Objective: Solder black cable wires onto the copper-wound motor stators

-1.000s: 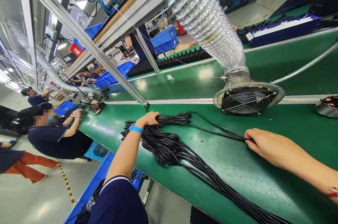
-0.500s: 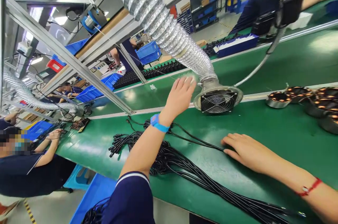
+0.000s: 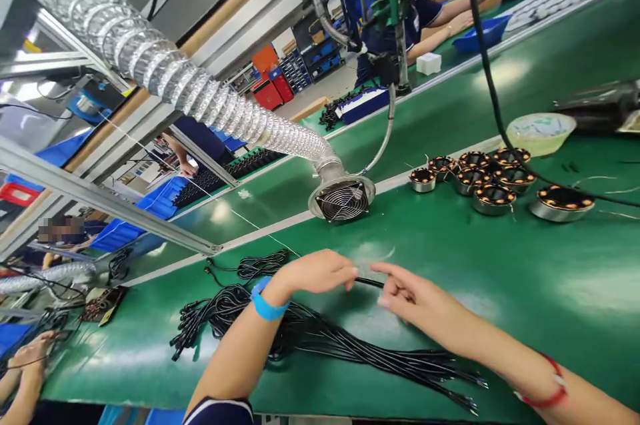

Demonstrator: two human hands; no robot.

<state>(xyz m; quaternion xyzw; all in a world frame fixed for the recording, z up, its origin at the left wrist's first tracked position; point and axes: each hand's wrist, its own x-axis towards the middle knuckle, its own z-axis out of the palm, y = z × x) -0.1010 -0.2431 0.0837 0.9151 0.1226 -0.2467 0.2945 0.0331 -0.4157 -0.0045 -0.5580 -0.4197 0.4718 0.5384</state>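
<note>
Two hands face each other across a short run of black cable (image 3: 369, 282), just below the centre of the frame.

The cable spans the gap between the fingertips of the left hand (image 3: 317, 271) and the bent fingers of the right hand (image 3: 420, 295). The left fingers curve downward, close together; the right index finger points outward, thumb apart below it. I cannot tell whether either hand pinches the cable, as both its ends vanish at the fingers. The left forearm hides part of the cable bundle (image 3: 320, 335) at lower centre, and a white thread (image 3: 265, 233) from upper left is lost to view near the left hand.
</note>
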